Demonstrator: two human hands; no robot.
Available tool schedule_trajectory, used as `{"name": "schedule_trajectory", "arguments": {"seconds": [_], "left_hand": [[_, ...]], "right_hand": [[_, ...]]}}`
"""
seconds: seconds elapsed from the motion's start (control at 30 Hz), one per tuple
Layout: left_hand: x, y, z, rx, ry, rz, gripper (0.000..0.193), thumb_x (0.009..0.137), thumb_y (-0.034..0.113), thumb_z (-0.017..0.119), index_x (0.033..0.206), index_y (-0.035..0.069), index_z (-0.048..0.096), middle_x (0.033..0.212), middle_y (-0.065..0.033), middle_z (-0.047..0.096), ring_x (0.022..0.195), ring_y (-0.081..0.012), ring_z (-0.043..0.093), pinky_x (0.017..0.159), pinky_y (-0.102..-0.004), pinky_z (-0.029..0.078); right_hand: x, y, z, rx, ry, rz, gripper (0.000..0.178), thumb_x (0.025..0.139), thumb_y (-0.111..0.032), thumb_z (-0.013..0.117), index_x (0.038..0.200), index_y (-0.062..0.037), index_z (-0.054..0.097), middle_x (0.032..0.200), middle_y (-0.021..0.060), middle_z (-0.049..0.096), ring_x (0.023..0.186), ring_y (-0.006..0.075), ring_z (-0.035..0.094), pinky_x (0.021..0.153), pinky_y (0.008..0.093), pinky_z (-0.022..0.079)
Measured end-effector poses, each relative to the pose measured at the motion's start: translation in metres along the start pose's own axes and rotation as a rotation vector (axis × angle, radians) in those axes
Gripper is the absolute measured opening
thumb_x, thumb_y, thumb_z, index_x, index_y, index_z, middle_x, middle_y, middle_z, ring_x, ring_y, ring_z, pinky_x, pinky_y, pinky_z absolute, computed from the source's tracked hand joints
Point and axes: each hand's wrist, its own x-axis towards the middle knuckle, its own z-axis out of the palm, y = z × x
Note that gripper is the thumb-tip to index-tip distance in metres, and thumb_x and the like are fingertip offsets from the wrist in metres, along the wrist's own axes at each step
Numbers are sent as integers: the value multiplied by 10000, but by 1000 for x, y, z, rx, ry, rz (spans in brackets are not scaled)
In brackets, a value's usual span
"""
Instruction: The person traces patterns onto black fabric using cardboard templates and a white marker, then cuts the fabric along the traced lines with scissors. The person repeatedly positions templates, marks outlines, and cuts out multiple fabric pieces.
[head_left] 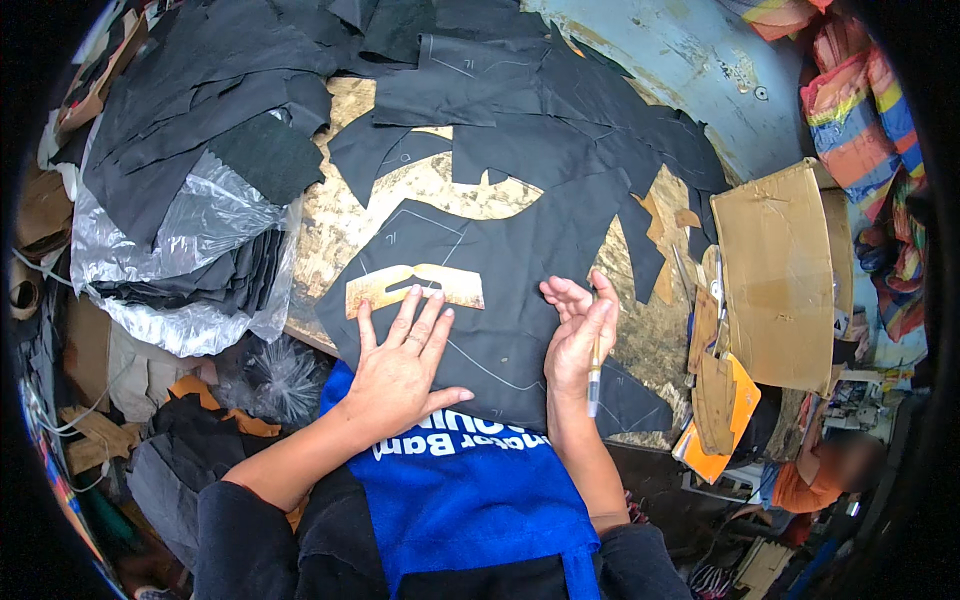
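The left hand, palm down with fingers spread, rests its fingertips along the lower edge of a slotted, tan-yellow template, which lies flat just beyond the palm on a black sheet marked with pale lines. The right hand, fingers loosely curled, holds a slender pen to the template's right, well apart from it. The sheet covers part of the mottled tabletop.
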Motion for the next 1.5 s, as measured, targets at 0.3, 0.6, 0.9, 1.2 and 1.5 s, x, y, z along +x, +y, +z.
{"name": "schedule_trajectory", "arguments": {"seconds": [0.3, 0.6, 0.9, 1.2, 1.5], "left_hand": [[6, 14, 6, 59, 38, -50, 981, 731, 674, 572, 1357, -59, 390, 1487, -235, 241, 1413, -369, 142, 1008, -724, 38], [10, 12, 9, 84, 26, -29, 1005, 730, 698, 546, 1374, -53, 369, 1495, -238, 211, 1419, -370, 103, 1011, -723, 23], [7, 10, 10, -63, 41, -22, 857, 768, 607, 585, 1350, 1, 417, 1399, -206, 373, 1344, -356, 266, 999, -751, 72], [4, 6, 25, -195, 201, -19, 878, 735, 495, 665, 1393, 10, 345, 1413, -233, 355, 1341, -401, 270, 1065, -644, 83], [5, 5, 27, -140, 123, 11, 795, 761, 518, 615, 1369, 52, 403, 1397, -215, 382, 1332, -416, 269, 1045, -659, 99]], "right_hand": [[6, -2, -9, 314, 179, 116, 380, 998, -348, 400, 1193, -24, 434, 945, 137, 599, 816, 253, 635, 746, 372, 525], [12, -18, 4, 190, 155, 219, 263, 973, -151, 505, 1129, 58, 536, 874, 128, 620, 767, 188, 638, 635, 277, 535], [-8, -30, 94, -197, -700, 143, 99, 831, -72, 673, 876, 10, 640, 788, 56, 634, 691, 91, 595, 585, 219, 472], [-10, -23, 128, -432, -930, 114, 121, 800, -78, 698, 840, 20, 640, 781, 62, 639, 624, 79, 571, 528, 228, 459], [-14, -18, 128, -447, -970, -172, 116, 762, -89, 673, 788, 16, 631, 793, 139, 644, 721, 304, 622, 683, 376, 482]]}}
